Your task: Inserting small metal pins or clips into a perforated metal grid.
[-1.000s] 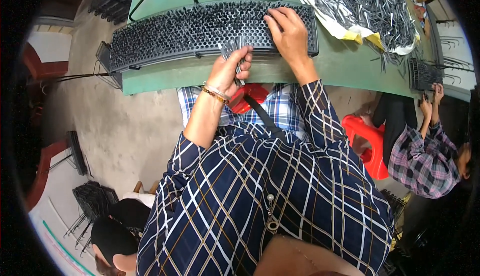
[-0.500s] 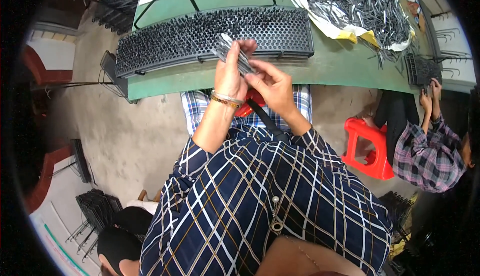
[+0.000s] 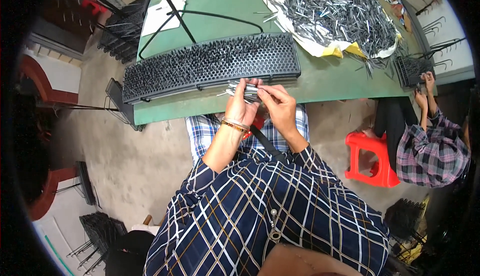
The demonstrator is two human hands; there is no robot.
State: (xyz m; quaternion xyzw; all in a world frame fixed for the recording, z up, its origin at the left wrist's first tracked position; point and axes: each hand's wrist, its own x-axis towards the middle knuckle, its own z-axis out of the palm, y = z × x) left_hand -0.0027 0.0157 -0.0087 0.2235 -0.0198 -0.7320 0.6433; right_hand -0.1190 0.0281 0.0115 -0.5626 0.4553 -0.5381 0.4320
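Observation:
A loose bundle of slim grey metal sticks (image 3: pixel 243 90) lies across my left hand (image 3: pixel 240 110), whose fingers are curled round it. My right hand (image 3: pixel 281 108) is closed at the bundle's right end, thumb and fingertips pinching there; whether it grips one stick or several is too small to tell. Just beyond both hands sits a long black perforated rack (image 3: pixel 272 66). Many dark slim pieces stand upright in its holes, densest at the left and middle, while bare holes show toward the right end.
The rack lies on a green table (image 3: pixel 220 18) and has a black wire frame (image 3: pixel 189 31). A large pile of loose sticks (image 3: pixel 340 16) rests on a white sack at the right. A co-worker's hands (image 3: pixel 422 93) work at another rack, beside a red stool (image 3: pixel 370 161).
My hands have come down nearer the table's front edge, away from over the rack. The bundle has turned from steeply tilted to nearly level. The whole view has shifted slightly.

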